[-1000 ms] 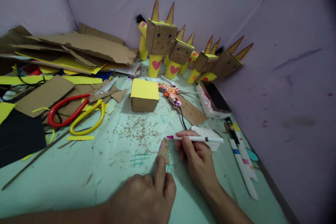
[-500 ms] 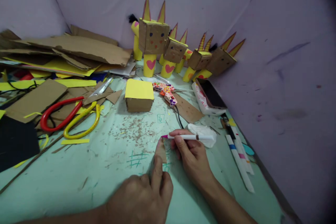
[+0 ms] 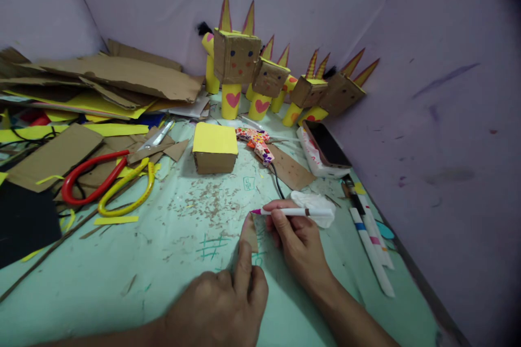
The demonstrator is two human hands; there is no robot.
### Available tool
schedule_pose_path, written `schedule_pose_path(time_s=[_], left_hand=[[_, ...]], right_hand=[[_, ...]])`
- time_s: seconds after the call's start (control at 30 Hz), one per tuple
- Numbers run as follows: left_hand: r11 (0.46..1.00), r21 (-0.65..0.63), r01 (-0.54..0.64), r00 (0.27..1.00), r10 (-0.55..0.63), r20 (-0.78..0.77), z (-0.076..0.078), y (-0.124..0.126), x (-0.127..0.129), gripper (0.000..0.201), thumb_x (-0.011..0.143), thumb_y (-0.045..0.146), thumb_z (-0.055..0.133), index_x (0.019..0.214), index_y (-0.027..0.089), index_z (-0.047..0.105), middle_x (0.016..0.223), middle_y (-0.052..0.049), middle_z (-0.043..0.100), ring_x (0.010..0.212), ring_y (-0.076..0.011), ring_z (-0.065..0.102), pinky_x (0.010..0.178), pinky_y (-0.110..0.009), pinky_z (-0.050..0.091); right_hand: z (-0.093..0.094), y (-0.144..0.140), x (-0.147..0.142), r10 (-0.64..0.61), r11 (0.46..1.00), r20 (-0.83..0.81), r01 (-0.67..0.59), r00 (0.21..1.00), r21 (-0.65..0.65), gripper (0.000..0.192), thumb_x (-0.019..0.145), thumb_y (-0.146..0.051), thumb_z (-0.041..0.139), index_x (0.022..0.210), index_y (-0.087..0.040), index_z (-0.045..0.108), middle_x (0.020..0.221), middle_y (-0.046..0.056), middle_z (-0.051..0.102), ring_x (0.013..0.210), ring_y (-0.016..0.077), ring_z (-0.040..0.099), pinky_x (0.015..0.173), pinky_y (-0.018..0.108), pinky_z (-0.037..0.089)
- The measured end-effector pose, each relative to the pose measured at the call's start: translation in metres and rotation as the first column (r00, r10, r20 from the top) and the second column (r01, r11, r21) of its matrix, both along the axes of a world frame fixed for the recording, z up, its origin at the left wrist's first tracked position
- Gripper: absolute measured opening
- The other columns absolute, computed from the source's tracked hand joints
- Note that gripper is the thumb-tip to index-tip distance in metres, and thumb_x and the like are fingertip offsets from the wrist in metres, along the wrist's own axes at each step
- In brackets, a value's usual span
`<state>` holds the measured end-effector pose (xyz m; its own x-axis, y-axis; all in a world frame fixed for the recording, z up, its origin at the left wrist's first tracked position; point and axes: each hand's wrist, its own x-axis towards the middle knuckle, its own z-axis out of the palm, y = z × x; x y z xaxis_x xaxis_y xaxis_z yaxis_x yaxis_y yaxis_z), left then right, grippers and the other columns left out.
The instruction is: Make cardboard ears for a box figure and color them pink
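Note:
In my right hand (image 3: 299, 238) is a slim white marker (image 3: 297, 212), pinched between thumb and fingers. Its magenta tip points left and meets, or nearly meets, the top of a small pointed cardboard piece (image 3: 253, 233) lying on the table. My left hand (image 3: 223, 301) holds that piece down from the near side, its index finger stretched along the lower left edge and its other fingers curled. Beyond both hands sits a cardboard box with a yellow top (image 3: 215, 141). A crumpled white tissue (image 3: 313, 207) lies just behind the marker.
Red-handled scissors (image 3: 69, 187) and yellow-handled scissors (image 3: 106, 206) lie left among cardboard scraps. A floral glue gun (image 3: 262, 147) and a phone (image 3: 328, 143) are behind. More markers (image 3: 372, 252) lie right. Several cardboard-headed figures (image 3: 238, 59) stand along the wall.
Both hands hold nearly the same pose, with the marker tip still at the top of the cardboard piece. The view has shifted very slightly.

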<state>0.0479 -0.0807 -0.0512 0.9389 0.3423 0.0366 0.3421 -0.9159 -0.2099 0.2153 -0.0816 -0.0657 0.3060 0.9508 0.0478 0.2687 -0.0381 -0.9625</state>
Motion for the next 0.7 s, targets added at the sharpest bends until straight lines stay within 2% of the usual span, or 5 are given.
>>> schedule_pose_path(time_s=[0.33,0.57,0.7], left_hand=[[1.0,0.017,-0.02,1.0,0.02,-0.012,0.003,-0.0016,0.0,0.026,0.082,0.016,0.038,0.103,0.01,0.053,0.118,-0.032,0.056,0.035,-0.0163,0.056,0.031,-0.027,0.044],[0.999,0.028,-0.014,1.0,0.015,-0.025,0.0052,-0.0014,0.0009,0.025,0.081,0.016,0.04,0.1,0.011,0.055,0.116,-0.031,0.058,0.036,-0.0163,0.057,0.032,-0.027,0.047],[1.0,0.015,0.009,1.0,-0.008,-0.007,0.0053,0.0006,0.0012,0.027,0.081,0.018,0.039,0.101,0.01,0.055,0.116,-0.034,0.056,0.032,-0.0159,0.054,0.028,-0.027,0.044]], right_hand=[[0.0011,-0.0019,0.0004,-0.034,0.999,-0.005,0.034,0.999,0.035,0.025,0.088,-0.037,0.047,0.084,-0.017,0.061,0.058,-0.003,0.049,0.048,0.0107,0.043,0.045,0.023,0.032],[0.0019,-0.0015,-0.0005,0.024,1.0,0.02,-0.025,1.0,0.009,0.026,0.089,-0.036,0.046,0.085,-0.016,0.062,0.058,-0.003,0.05,0.049,0.0106,0.042,0.045,0.023,0.032],[-0.0003,-0.0017,-0.0001,-0.024,0.999,0.001,0.024,1.0,0.039,0.027,0.089,-0.037,0.045,0.084,-0.016,0.061,0.057,-0.003,0.047,0.048,0.0107,0.042,0.045,0.023,0.032]])
